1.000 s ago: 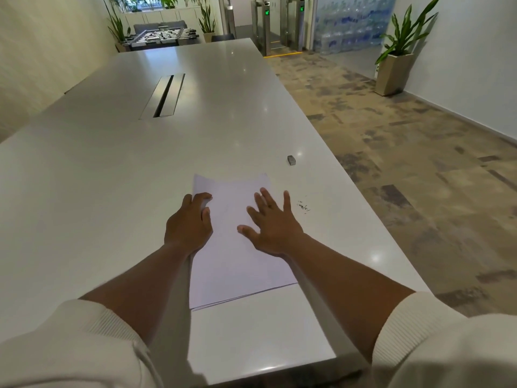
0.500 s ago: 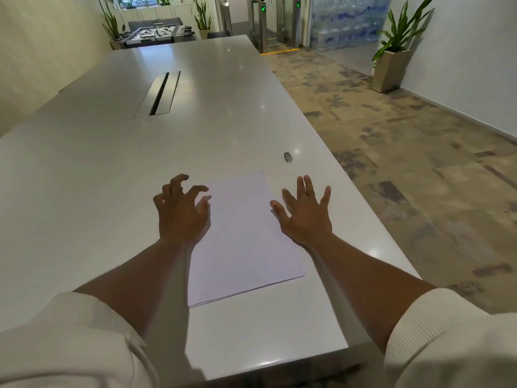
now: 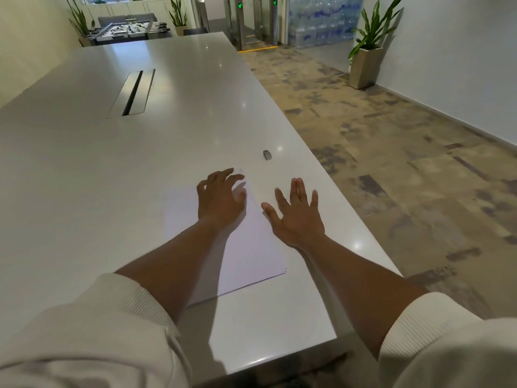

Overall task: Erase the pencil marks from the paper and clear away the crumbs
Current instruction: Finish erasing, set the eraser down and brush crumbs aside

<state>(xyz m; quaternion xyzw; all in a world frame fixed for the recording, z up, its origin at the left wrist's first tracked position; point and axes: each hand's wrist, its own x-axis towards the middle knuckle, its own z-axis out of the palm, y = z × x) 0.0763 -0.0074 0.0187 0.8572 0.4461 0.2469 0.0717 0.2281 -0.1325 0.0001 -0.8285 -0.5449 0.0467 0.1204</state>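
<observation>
A: What's the biggest thing there?

B: A long pale table, glossy, with a slotted cable hatch set into its middle. Right of it runs a patchy brown floor.

A: Anything that holds something?

B: A tall beige planter by the right wall, with a green plant standing in it. More potted plants stand far back; too small to tell more.

A: And the paper?

B: The paper lies flat near the table's right edge, slightly skewed, its near corner toward the person. It looks like a thin stack, plain white. I can make out no marks on the part that shows, and no crumbs.

A: The eraser?

B: A small grey eraser lies on the table beyond the paper's far corner, apart from both hands.

A: The hands?

B: The left hand is over the paper's far part, fingers loosely bent and spread, holding nothing. The right hand is just beside the paper's right edge, palm down over the table, fingers straight and fanned, empty. Both forearms are bare, with cream sleeves pushed up.
</observation>
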